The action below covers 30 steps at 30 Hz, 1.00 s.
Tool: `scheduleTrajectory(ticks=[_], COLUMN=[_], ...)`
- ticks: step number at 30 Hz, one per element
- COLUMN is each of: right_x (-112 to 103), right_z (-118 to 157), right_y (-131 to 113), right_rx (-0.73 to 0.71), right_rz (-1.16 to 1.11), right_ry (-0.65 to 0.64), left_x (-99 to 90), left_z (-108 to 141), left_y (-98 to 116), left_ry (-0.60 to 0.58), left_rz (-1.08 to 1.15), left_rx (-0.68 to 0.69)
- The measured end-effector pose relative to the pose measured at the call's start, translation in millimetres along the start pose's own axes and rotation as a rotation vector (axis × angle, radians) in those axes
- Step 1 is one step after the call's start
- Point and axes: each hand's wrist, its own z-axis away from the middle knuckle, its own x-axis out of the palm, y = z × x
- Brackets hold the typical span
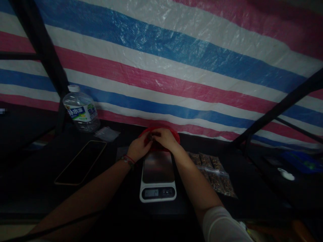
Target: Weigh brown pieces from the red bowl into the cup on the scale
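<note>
Both hands meet over a red bowl [175,131] that stands behind a white kitchen scale [158,171]. My left hand [139,147] is closed, its fingers bent in toward the right hand. My right hand [165,138] is closed as well, its fingertips touching the left ones. Something small and dark shows between the fingertips, too dim to name. The bowl's contents are mostly hidden by the hands. No item is visible on the scale's metal plate, and its display is lit.
Small clear bags of brown pieces [214,173] lie right of the scale. On the left are a phone [81,163], a plastic bottle [82,111] and some clear plastic bags [107,133]. A white object [286,174] lies far right. A striped tarp [161,70] hangs behind.
</note>
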Motion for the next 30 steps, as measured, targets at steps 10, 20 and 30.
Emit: scheduleTrajectory(ticks=[10, 20, 30], right_x=[-6, -1, -14], right_z=[-1, 5, 8], right_y=[-2, -11, -18], right_rx=[-0.021, -0.050, -0.064], right_rz=[0.039, 0.002, 0.100], right_ry=[0.018, -0.013, -0.051], left_x=[2.8, -1.3, -7.2], left_z=[0, 1, 4], left_y=[-4, 0, 4], left_ry=[0.044, -0.007, 0.191], left_rz=[0.014, 0.017, 0.066], left_rx=[-0.014, -0.021, 0.085])
